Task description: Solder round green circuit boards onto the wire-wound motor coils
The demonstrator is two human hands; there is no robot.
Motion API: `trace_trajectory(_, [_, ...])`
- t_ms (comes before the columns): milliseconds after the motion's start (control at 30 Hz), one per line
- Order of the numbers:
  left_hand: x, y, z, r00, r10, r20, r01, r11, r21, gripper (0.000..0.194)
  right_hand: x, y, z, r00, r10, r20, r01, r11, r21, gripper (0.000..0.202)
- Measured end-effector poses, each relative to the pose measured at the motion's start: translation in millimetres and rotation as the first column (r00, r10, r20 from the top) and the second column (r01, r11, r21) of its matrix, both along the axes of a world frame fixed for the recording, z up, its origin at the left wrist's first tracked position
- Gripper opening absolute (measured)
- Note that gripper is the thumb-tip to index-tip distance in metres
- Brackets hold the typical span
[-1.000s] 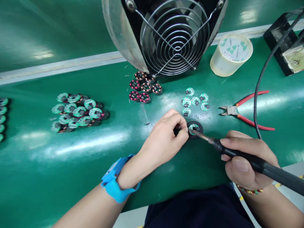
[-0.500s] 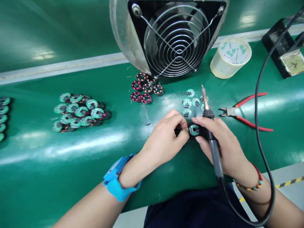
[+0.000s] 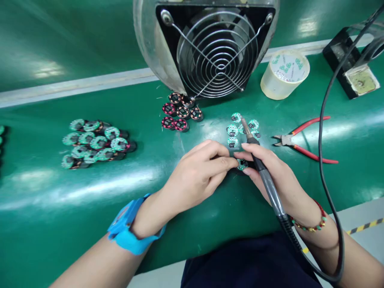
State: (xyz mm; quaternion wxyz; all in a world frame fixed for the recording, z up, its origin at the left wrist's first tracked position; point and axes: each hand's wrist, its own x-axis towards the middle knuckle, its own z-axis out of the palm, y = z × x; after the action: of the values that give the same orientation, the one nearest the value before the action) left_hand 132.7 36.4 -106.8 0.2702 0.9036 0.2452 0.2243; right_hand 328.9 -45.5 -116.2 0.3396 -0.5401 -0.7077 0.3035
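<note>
A small round green circuit board (image 3: 241, 164) on a dark part lies between my two hands. My left hand (image 3: 204, 172) pinches at its left edge. My right hand (image 3: 274, 172) holds a soldering iron (image 3: 268, 186) across the palm, tip pointing up and away, while its thumb and a finger touch the board's right side. Several loose green boards (image 3: 232, 130) lie just beyond my fingers, and the iron's tip hangs over them. The underside of the held part is hidden by my fingers.
A fan with a wire grille (image 3: 220, 66) stands at the back. Dark coils (image 3: 181, 125) sit before it. Assembled coils with boards (image 3: 99, 142) lie left. To the right are red-handled cutters (image 3: 288, 139), a tape roll (image 3: 285, 76), an iron stand (image 3: 342, 52) and the iron's black cable (image 3: 322, 140).
My left hand's fingers have straightened and moved over the board's left edge. The iron has tilted, its tip swinging left over the loose boards. The whole view has shifted slightly.
</note>
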Motion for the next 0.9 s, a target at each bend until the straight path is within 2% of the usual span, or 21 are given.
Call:
trace_trajectory(100, [-3, 6, -1.2, 0.996, -0.085, -0.029, 0.089, 0.985, 0.147, 0.024, 0, 0, -0.5, 1.000, -0.003, -0.005, 0.003, 1.000, 0.011, 0.049])
trace_trajectory(333, [-13, 16, -3.3, 0.973, -0.201, -0.118, 0.227, 0.933, 0.281, 0.023, -2, 1, -1.6, 1.000, -0.003, 0.014, 0.003, 0.999, 0.041, 0.047])
trace_trajectory(467, [-16, 21, 1.4, 0.950, -0.245, -0.194, 0.299, 0.892, 0.338, 0.025, -2, 0, -0.5, 1.000, -0.003, 0.022, 0.003, 0.999, 0.038, 0.046])
trace_trajectory(533, [-15, 24, 7.5, 0.927, -0.280, -0.250, 0.361, 0.846, 0.392, 0.026, -2, -1, -0.2, 1.000, -0.001, 0.017, 0.000, 0.999, 0.036, 0.047])
trace_trajectory(700, [-6, 35, 27.3, 0.846, -0.382, -0.371, 0.532, 0.651, 0.542, 0.029, -1, 0, -1.8, 1.000, 0.003, 0.006, -0.003, 0.999, 0.036, 0.047])
trace_trajectory(767, [-1, 38, 33.1, 0.829, -0.405, -0.385, 0.559, 0.610, 0.562, 0.032, -1, 1, -3.1, 1.000, 0.001, 0.021, -0.002, 0.999, 0.046, 0.047])
trace_trajectory(900, [9, 40, 38.6, 0.800, -0.457, -0.388, 0.598, 0.565, 0.568, 0.036, -1, 1, -4.5, 0.998, -0.006, 0.055, 0.003, 0.998, 0.065, 0.046])
